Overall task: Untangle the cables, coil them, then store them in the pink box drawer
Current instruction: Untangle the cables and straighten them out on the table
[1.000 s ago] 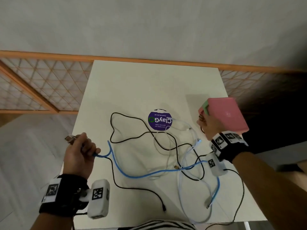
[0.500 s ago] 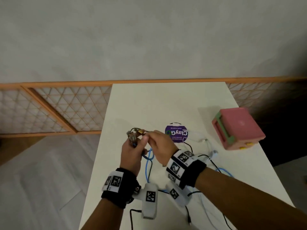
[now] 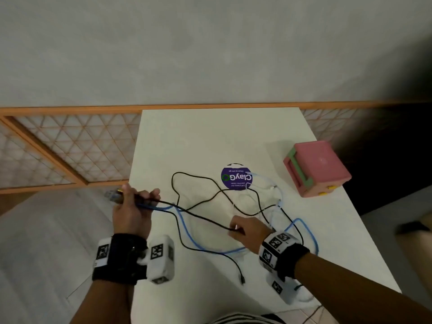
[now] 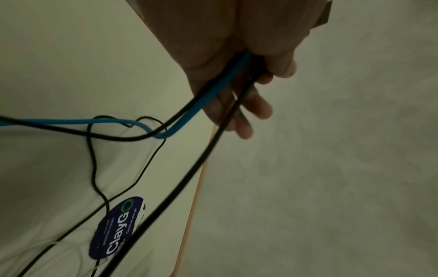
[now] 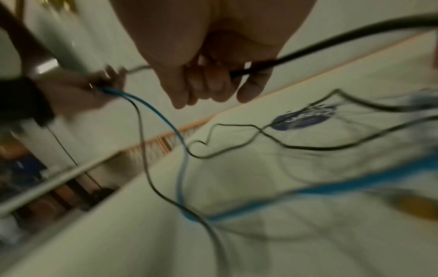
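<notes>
A tangle of cables lies on the white table (image 3: pixel 210 136): a blue cable (image 3: pixel 187 232), black cables (image 3: pixel 198 177) and a pale white one (image 3: pixel 268 183). My left hand (image 3: pixel 133 206) is off the table's left edge and grips the ends of the blue cable (image 4: pixel 213 90) and a black cable (image 4: pixel 208 150), with connectors sticking out past my fist. My right hand (image 3: pixel 243 230) is over the table's middle and pinches that black cable (image 5: pixel 284 63), stretched between both hands. The pink box (image 3: pixel 315 168) with green drawer handle stands at the right edge.
A round purple ClayGo sticker (image 3: pixel 236 177) lies at the table's centre under the cables. An orange lattice screen (image 3: pixel 70 148) runs behind and left of the table. Grey floor lies left. A loose black plug (image 3: pixel 242 279) rests near the front edge.
Both hands were together over the table's left part; now they have drawn apart. The left moved left past the edge, the right moved right and nearer, stretching a black cable.
</notes>
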{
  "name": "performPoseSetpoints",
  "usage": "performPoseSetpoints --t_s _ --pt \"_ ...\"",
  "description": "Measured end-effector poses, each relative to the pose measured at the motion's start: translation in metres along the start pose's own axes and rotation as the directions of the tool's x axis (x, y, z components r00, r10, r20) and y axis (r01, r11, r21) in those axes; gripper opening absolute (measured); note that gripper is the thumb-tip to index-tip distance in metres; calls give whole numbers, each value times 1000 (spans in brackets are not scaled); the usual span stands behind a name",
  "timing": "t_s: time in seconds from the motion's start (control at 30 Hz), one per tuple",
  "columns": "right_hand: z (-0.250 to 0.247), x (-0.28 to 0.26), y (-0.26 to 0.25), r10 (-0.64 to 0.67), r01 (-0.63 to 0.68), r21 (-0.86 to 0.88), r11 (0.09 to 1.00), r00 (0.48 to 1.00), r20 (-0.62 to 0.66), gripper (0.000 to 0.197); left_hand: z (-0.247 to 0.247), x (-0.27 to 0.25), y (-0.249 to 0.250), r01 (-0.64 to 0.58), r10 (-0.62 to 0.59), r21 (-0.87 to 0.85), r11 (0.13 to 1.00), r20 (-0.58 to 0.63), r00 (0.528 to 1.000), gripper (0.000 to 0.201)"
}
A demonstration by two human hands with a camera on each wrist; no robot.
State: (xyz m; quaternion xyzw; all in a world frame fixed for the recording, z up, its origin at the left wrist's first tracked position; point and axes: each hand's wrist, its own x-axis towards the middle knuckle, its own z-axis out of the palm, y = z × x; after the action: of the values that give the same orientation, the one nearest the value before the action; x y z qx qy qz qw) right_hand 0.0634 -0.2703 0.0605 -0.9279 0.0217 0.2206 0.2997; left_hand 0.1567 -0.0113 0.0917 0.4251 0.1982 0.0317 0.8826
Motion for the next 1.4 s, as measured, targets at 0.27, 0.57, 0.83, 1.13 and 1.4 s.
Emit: performPoseSetpoints --t_s 0.27,0.57,0.83,1.13,1.4 --pt "-6 -32 82 66 -61 53 997 993 -101 35 -17 8 -7 77 -79 -57 995 -31 996 45" --pt "-38 -6 128 266 -259 60 964 942 -203 21 -15 6 -14 108 -108 -12 994 -42 993 48" --pt "-14 17 125 221 -211 -403 891 975 -20 21 -12 4 -17 93 -92 8 996 -88 992 45" --pt "-6 12 128 286 -229 -322 919 948 143 27 -9 -1 -23 112 -112 -3 994 -117 987 44" --pt "-3 -1 128 248 -207 -328 922 964 91 23 -3 -2 -24 111 -111 -8 994 -90 990 40"
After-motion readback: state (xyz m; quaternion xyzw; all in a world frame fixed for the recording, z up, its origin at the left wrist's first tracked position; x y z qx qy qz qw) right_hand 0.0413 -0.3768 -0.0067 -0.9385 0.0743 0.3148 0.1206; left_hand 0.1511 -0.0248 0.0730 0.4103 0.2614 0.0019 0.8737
